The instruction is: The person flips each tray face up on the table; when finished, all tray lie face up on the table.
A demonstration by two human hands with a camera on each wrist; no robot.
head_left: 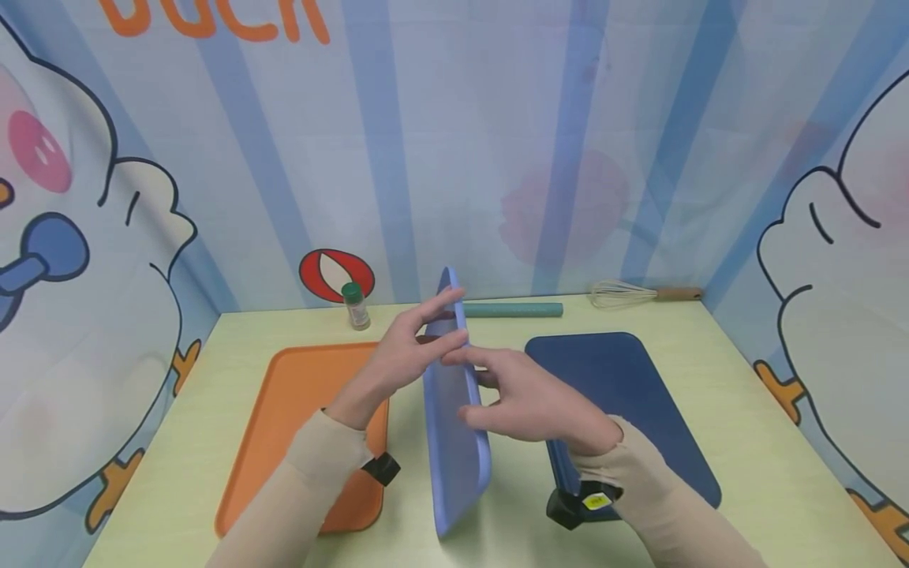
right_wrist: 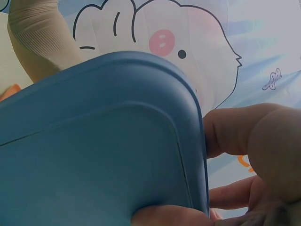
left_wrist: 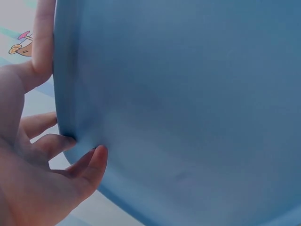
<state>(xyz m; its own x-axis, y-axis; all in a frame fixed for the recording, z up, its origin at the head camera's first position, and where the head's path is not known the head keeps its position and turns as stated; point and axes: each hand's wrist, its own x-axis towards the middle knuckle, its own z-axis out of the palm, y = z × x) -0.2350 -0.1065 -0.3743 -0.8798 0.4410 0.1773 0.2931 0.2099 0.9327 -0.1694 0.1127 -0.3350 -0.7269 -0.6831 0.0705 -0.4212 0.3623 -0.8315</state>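
Standing on its edge between the two hands, a light blue tray (head_left: 450,450) is held above the middle of the desk (head_left: 717,379), its long side running away from the person; whether its lower edge touches the desk I cannot tell. The left hand (head_left: 405,347) grips the tray by its rim, fingers bent around the edge with some tips on the flat face. The right hand (head_left: 536,394) pinches the rim from the other side, one digit pressed on the face near a rounded corner. The two hands come close together at the upper rim. To the left lies an orange tray (head_left: 298,394), partly under the left sleeve (head_left: 284,489); to the right lies a dark blue tray (head_left: 618,386), partly behind the right sleeve (head_left: 660,497). Along the back of the desk are a small green-capped bottle (head_left: 357,309), a green rod (head_left: 514,310) and a wooden-handled whisk (head_left: 625,294). Behind them hangs a blue striped cloth (head_left: 461,158) with cartoon figures.
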